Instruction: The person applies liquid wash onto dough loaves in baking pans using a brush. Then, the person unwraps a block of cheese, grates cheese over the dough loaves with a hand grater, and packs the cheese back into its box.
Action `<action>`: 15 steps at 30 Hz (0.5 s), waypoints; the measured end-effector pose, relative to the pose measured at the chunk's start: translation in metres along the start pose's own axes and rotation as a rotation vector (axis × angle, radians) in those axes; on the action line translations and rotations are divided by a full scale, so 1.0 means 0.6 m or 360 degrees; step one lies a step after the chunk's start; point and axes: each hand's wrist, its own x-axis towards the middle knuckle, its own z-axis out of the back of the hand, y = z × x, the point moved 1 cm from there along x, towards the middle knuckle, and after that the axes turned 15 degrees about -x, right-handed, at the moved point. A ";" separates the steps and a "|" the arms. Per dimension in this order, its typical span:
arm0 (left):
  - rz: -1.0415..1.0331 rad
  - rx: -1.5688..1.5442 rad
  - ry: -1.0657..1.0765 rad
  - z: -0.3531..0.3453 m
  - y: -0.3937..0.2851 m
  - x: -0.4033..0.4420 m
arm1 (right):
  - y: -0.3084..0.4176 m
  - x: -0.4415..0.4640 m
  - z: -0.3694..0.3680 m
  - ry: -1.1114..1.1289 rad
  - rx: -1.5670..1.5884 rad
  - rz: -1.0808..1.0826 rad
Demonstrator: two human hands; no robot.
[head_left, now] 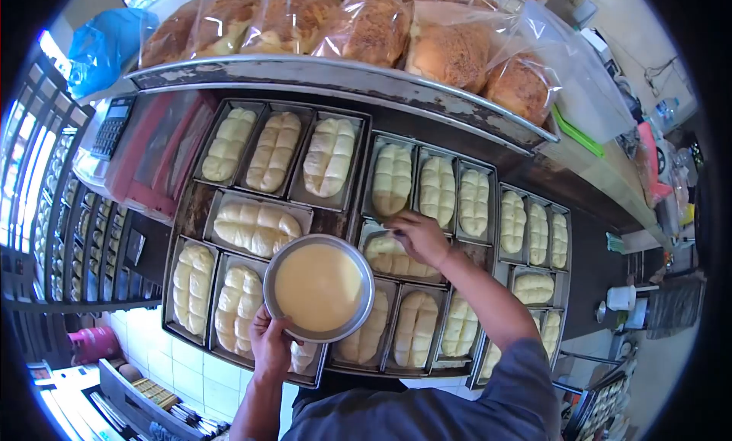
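Note:
My left hand (271,339) grips the lower left rim of a round metal bowl (366,307), thumb over the edge. Pale yellow liquid (319,284) lies in the bowl, which hangs above the loaf tins. Over the middle group of tins, my right hand (419,236) has its fingers pinched together; what they hold, if anything, is hidden. Below it lies a segmented dough loaf (396,256) in a sideways tin. Just beyond my fingertips is another dough loaf (393,180), whose near end looks darker and shinier.
Several tins of dough, such as this loaf (226,145), cover the table. Along the back, a raised metal-edged shelf (343,73) bears bagged baked bread (450,56). A slatted rack (57,212) stands left, beside a pink-edged case (156,155) and a calculator (113,127).

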 end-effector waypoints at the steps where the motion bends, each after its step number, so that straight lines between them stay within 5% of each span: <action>1: 0.0020 0.0017 0.0025 -0.002 -0.004 0.003 | 0.020 -0.015 0.033 -0.0028 0.0175 -0.0151; 2: 0.0038 0.0040 0.0046 -0.004 -0.009 0.005 | 0.036 -0.026 0.067 -0.0019 0.0169 -0.0160; 4: 0.0054 0.0079 0.0074 -0.015 -0.014 0.012 | 0.060 -0.047 0.130 -0.0299 0.1119 -0.0764; 8: 0.0100 0.0180 0.0122 -0.026 0.005 0.003 | 0.130 -0.069 0.200 -0.0444 0.1377 -0.0865; 12: 0.0122 0.0206 0.0214 -0.057 0.041 -0.005 | 0.129 -0.078 0.167 0.0070 0.0751 -0.0910; 15: 0.0124 0.0243 0.0212 -0.078 0.075 -0.013 | 0.088 -0.103 0.152 -0.0017 0.0857 -0.0935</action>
